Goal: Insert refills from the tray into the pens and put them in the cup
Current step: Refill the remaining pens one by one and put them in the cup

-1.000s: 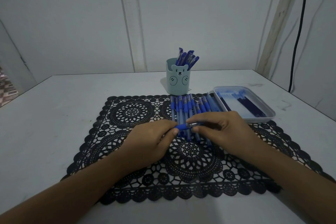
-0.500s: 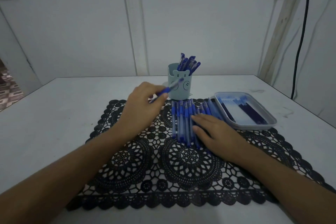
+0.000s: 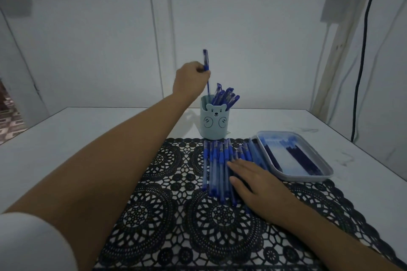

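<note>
Near the centre of the frame, slightly above the middle, the left hand pinches a blue pen upright, fingers curled round its upper part, the lower end dipping into the left side of the bear-faced cup just below and to the right of the hand. Lower right of centre, the right hand lies flat with straight fingers on the row of pens on the black lace mat. The tray with refills sits right of that row.

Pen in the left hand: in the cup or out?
Mostly out. The left hand grips the pen upright over the cup; only its lower tip reaches the rim.
</note>
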Demonstrator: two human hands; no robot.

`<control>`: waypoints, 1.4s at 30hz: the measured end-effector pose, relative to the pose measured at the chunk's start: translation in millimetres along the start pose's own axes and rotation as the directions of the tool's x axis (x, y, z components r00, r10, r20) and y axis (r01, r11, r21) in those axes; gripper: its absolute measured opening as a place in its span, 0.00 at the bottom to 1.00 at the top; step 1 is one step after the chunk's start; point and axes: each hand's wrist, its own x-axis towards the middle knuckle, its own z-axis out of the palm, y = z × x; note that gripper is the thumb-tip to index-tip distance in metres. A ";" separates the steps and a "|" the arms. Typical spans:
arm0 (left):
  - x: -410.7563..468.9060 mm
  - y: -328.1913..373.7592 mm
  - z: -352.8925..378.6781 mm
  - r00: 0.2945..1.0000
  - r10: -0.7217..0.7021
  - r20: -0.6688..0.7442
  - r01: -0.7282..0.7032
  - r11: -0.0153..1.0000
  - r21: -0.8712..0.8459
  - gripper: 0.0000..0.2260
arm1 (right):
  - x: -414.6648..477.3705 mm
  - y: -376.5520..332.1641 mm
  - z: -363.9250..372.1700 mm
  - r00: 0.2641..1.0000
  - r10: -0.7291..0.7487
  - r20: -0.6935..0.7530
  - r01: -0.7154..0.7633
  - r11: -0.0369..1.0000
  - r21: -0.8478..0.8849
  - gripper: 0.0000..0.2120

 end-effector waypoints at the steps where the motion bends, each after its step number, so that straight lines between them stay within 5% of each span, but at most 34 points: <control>1: -1.7 -6.4 6.2 0.997 -0.027 0.067 0.022 0.997 0.068 0.09 | -0.1 0.1 0.2 1.000 -0.003 -0.001 0.003 1.000 0.001 0.22; 5: -9.3 -26.0 18.8 0.951 -0.115 0.288 0.043 0.969 0.243 0.12 | 0.0 0.6 0.7 1.000 -0.009 0.000 0.009 1.000 0.001 0.22; 9: -19.0 -26.6 14.0 0.967 -0.040 0.253 0.011 0.993 0.115 0.16 | 0.9 0.6 0.4 1.000 -0.005 0.004 0.005 1.000 -0.003 0.22; 14: -58.3 -31.7 -4.7 0.985 0.044 0.168 -0.071 0.986 0.153 0.13 | -0.1 -1.1 -1.3 1.000 0.000 0.006 0.000 1.000 0.011 0.22; 22: -121.8 -62.6 -7.8 0.865 -0.194 0.462 0.001 0.923 0.386 0.09 | -1.2 -1.8 -1.9 1.000 0.004 -0.001 -0.004 1.000 0.010 0.22; 32: -121.6 -47.1 -7.5 0.771 -0.300 0.562 -0.024 0.867 0.497 0.10 | -0.6 -2.5 -1.8 1.000 0.017 0.004 -0.017 1.000 -0.004 0.22; 37: -120.6 -39.2 -5.5 0.770 -0.277 0.575 -0.170 0.779 0.603 0.16 | -0.6 -3.0 -2.3 1.000 0.027 0.009 -0.027 1.000 0.000 0.22; 42: -123.3 -36.5 -12.4 0.795 -0.258 0.550 -0.166 0.779 0.605 0.18 | -1.3 -1.1 -0.4 1.000 0.019 -0.013 -0.018 1.000 0.013 0.22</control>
